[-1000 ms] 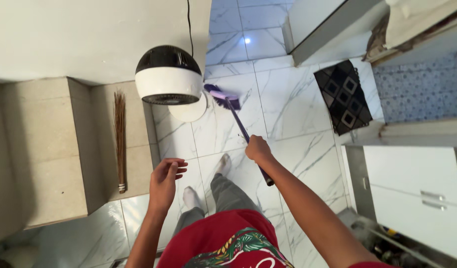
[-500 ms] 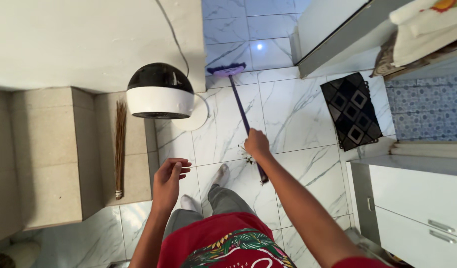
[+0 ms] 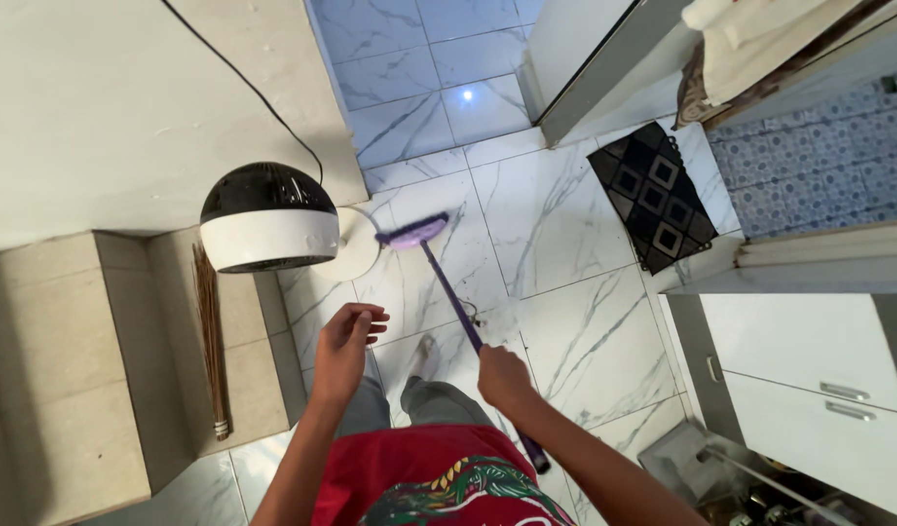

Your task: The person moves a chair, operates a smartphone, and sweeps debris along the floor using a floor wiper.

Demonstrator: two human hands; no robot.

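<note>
Right hand: the right hand point(image 3: 504, 378) is wrapped around the dark handle of the purple broom point(image 3: 453, 302), gripping low on the shaft with the butt end poking out behind the wrist.
Left hand: the left hand point(image 3: 346, 343) hangs free over the floor, fingers loosely curled, holding nothing.
Step in hand: by the look of it, a one-handed sweeping stroke over the marble floor point(image 3: 565, 321), with a small dark bit of debris point(image 3: 475, 314) lying just beside the shaft.
Next move: it likely calls for keeping the bristles flat on the tile and steering clear of the fan.
Broom axis: its long axis runs from the hand up and left, head pointing away from the person.
Broom head: it rests on the tile just beside the round base of the black-and-white fan point(image 3: 267, 217).
Farther off: a black patterned mat point(image 3: 653, 195) lies by the doorway; a stick broom point(image 3: 211, 341) rests on the stone step.
</note>
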